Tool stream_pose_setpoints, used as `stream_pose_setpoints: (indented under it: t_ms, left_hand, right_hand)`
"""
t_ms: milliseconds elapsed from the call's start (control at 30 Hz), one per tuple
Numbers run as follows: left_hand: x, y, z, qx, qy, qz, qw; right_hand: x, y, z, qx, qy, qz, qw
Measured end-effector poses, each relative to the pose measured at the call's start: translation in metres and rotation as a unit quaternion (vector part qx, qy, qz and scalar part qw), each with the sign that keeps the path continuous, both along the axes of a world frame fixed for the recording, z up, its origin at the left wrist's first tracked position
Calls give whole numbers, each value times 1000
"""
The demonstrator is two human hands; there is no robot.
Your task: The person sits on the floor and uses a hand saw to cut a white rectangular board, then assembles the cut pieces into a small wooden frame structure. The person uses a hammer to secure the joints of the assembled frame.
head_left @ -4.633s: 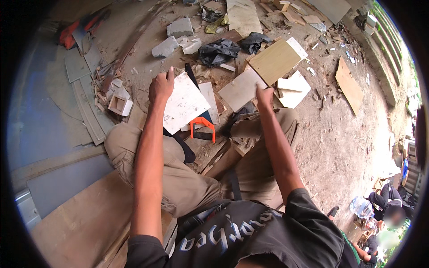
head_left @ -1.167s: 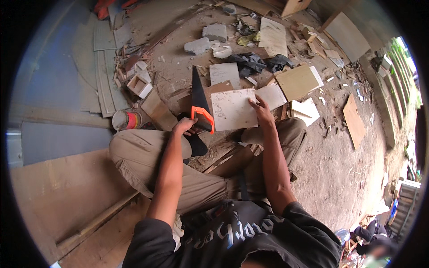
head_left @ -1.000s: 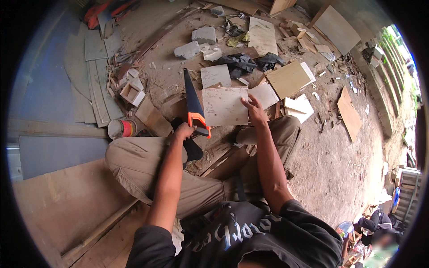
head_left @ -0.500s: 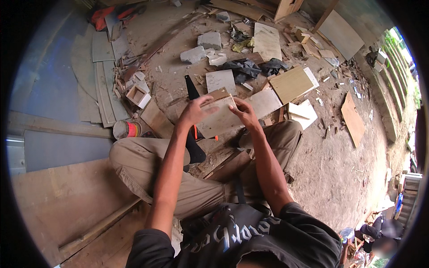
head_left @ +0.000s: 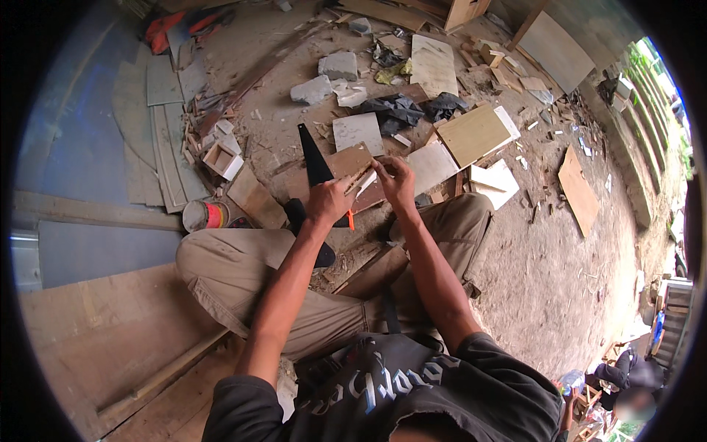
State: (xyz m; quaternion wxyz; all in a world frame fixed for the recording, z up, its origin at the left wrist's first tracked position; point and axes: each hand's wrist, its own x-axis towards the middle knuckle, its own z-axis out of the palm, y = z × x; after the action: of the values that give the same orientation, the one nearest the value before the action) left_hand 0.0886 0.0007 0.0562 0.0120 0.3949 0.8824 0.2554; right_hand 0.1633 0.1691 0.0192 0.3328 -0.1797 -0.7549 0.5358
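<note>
1. Brown, flat plywood offcut (head_left: 352, 163), tilted above the person's knees, is held between both hands over dusty, littered ground.
2. The left hand (head_left: 329, 200) grips its lower left edge, fingers curled shut around it.
3. The right hand (head_left: 395, 180) pinches its right edge between thumb and fingertips.
4. A black-bladed handsaw with an orange handle (head_left: 315, 163) sits just behind the left hand, blade pointing away; whether that hand touches it cannot be told.
5. A round tin with a red band (head_left: 204, 216) stands beside the left knee.
</note>
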Motion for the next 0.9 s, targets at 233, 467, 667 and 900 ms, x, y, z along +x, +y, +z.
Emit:
stream_pose_setpoints:
  t_ms: [233, 467, 667, 900]
  left_hand:
    - [2, 3, -11, 40, 35, -17, 998]
    - [4, 4, -22, 52, -32, 20, 998]
    - [-8, -8, -22, 86, -12, 32, 996]
    - [-6, 14, -8, 96, -156, -54, 982]
  right_hand:
    - [-3, 13, -34, -226, 37, 29, 973]
    - [-12, 1, -51, -467, 140, -25, 873]
    - [6, 17, -33, -136, 26, -56, 989]
    - [22, 4, -17, -162, 34, -26, 986]
